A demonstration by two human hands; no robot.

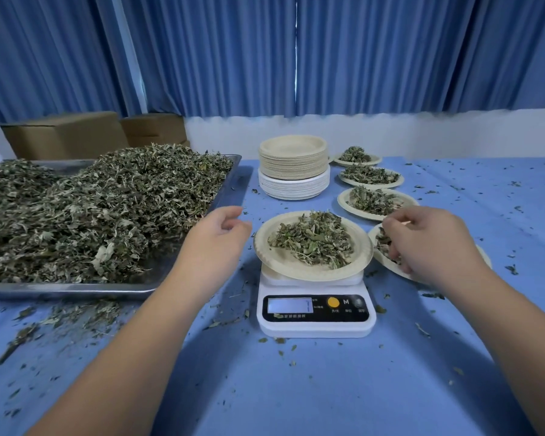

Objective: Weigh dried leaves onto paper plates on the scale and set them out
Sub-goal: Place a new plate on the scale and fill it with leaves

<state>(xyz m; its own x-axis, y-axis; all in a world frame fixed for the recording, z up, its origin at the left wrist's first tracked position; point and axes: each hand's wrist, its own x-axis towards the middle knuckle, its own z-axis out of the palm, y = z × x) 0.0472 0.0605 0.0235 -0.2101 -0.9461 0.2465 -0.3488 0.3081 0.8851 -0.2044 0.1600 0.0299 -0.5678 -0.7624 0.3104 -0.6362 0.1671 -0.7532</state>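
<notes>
A white digital scale (315, 313) stands on the blue table with a paper plate (277, 262) on top, holding a mound of dried leaves (312, 237). My left hand (214, 243) hovers just left of that plate, fingers loosely curled and holding nothing. My right hand (428, 243) is over another leaf-filled plate (387, 264) right of the scale, its fingers curled down into the leaves. Whether it pinches any is hidden. The scale's display is lit but unreadable.
A steel tray (76, 289) at left carries a big heap of dried leaves (92, 209). A stack of empty plates (293, 165) sits behind the scale. Three filled plates (375, 201) line up at the back right. Cardboard boxes (66, 133) stand behind the tray. Leaf crumbs litter the cloth.
</notes>
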